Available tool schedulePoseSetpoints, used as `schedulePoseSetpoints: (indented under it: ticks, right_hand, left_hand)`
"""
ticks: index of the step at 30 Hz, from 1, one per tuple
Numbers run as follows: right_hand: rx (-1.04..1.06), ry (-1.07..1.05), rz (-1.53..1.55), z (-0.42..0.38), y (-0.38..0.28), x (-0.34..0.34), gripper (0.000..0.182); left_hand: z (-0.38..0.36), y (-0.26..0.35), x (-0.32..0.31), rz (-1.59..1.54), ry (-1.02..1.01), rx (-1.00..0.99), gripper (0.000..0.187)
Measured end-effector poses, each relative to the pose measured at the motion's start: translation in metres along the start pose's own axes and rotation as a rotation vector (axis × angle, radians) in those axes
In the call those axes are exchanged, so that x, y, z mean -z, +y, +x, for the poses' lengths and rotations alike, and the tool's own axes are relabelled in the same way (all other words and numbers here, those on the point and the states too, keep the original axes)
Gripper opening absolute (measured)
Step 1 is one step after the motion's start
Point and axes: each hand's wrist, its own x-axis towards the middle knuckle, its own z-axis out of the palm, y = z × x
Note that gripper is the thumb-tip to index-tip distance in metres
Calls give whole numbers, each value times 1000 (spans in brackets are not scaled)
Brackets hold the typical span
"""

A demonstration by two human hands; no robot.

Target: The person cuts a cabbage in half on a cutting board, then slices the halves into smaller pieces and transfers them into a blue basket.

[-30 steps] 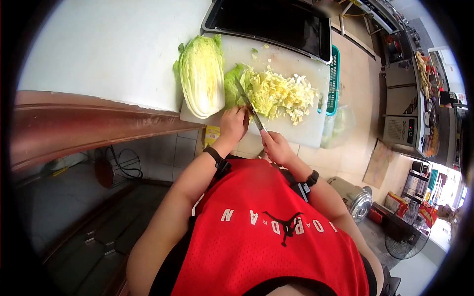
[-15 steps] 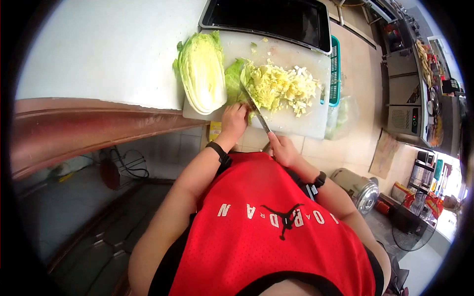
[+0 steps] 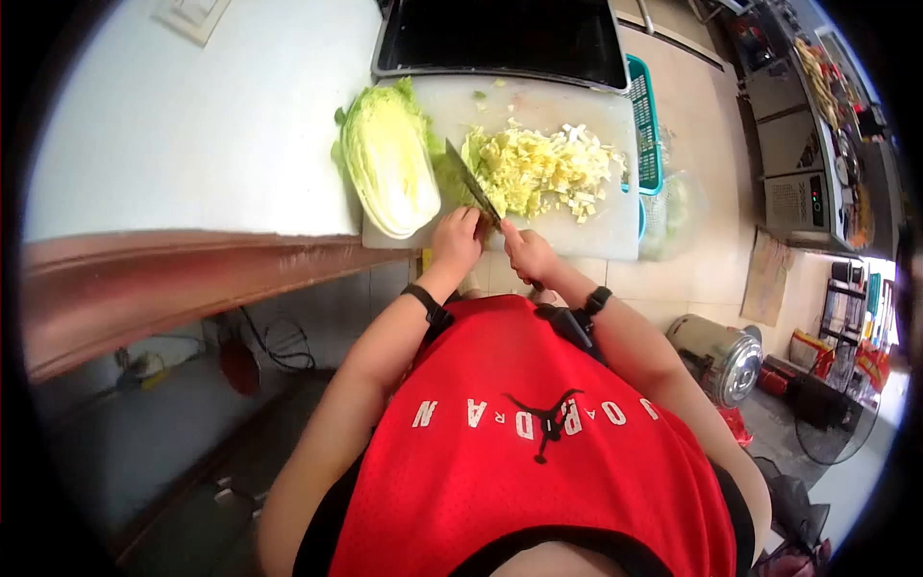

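Observation:
My right hand (image 3: 527,255) is closed around the handle of a kitchen knife (image 3: 471,181), whose blade points away and leftward over the cutting board (image 3: 591,238). Beside the blade, my left hand (image 3: 459,237) has its fingers curled at the near end of the green cabbage leaves (image 3: 448,176); the fingertips are partly hidden. Chopped cabbage (image 3: 543,165) lies in a loose heap right of the knife. A large piece of napa cabbage (image 3: 389,163) rests at the board's left end, close to my left hand.
A black tray (image 3: 500,43) stands behind the board. At the right is a teal basket (image 3: 645,125), with a clear plastic bag (image 3: 678,216) below it. The white surface with a brown edge (image 3: 192,279) lies left. A metal pot (image 3: 716,356) stands on the floor.
The knife has moved slightly left and its blade has swung, with my right hand shifting left and away from my body. The left hand stays by the leaves. The view has shifted a little.

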Motion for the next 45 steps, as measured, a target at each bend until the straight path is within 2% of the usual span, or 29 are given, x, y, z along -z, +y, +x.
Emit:
schedulePoseSetpoints:
  ticks: [1, 2, 3, 4, 5, 6, 8, 10, 13, 15, 17, 18, 21, 25, 30, 34, 36, 42, 43, 45]
  right_hand:
    - [-22, -66, 43, -1, 1, 8, 70]
    - [-17, -47, 51, -5, 5, 18, 70]
    - [-28, -130, 157, -16, 8, 28, 67]
    - [-45, -216, 269, -29, 12, 36, 65]
    - [-52, -201, 286, -42, 16, 45, 65]
    - [6, -178, 236, -55, 18, 57, 63]
    - [93, -98, 182, -83, 8, 80, 55]
    - [130, 128, 211, -96, 13, 100, 37]
    - [156, 376, 221, -96, 29, 135, 27]
    - [172, 353, 339, -93, 45, 167, 27]
    - [260, 431, 386, -81, 67, 197, 31]
    - [306, 419, 369, -70, 81, 214, 32]
    - [292, 342, 348, -52, 98, 256, 33]
    - [264, 225, 332, -24, 118, 286, 34]
    - [199, 115, 397, -12, 129, 301, 37]
    - [193, 60, 441, -13, 126, 313, 38]
    - [205, 52, 448, -9, 131, 315, 38]
    - [210, 3, 486, -5, 133, 324, 37]
    - [209, -23, 497, -5, 134, 324, 37]
    - [210, -27, 509, -5, 137, 324, 37]
  left_hand:
    - [0, 2, 3, -15, -31, 26, 25]
    - [1, 2, 4, -32, -61, 55, 31]
    - [5, 3, 6, -38, -67, 39, 31]
    - [6, 5, 10, -20, -132, 84, 39]
    - [5, 7, 13, 0, -201, 129, 47]
    - [4, 4, 9, 35, -181, 121, 61]
    - [12, 19, 21, 56, -136, 68, 65]
    - [23, 29, 25, 43, -43, 1, 70]
    - [54, 57, 27, -15, 29, -73, 69]
    - [80, 77, 22, -17, 37, -110, 65]
    - [103, 101, 14, -66, 35, -192, 58]
    - [115, 113, 7, -105, 16, -188, 49]
    - [140, 142, -20, -175, -35, -102, 45]
    - [160, 170, -59, -103, -39, -25, 43]
    - [176, 181, -104, 183, -216, -101, 41]
    - [191, 189, -134, 316, -269, -79, 42]
    - [197, 193, -146, 471, -341, 50, 39]
    - [206, 198, -157, 675, -455, 92, 32]
    - [205, 196, -158, 679, -460, 86, 32]
    - [201, 193, -156, 629, -324, -6, 23]
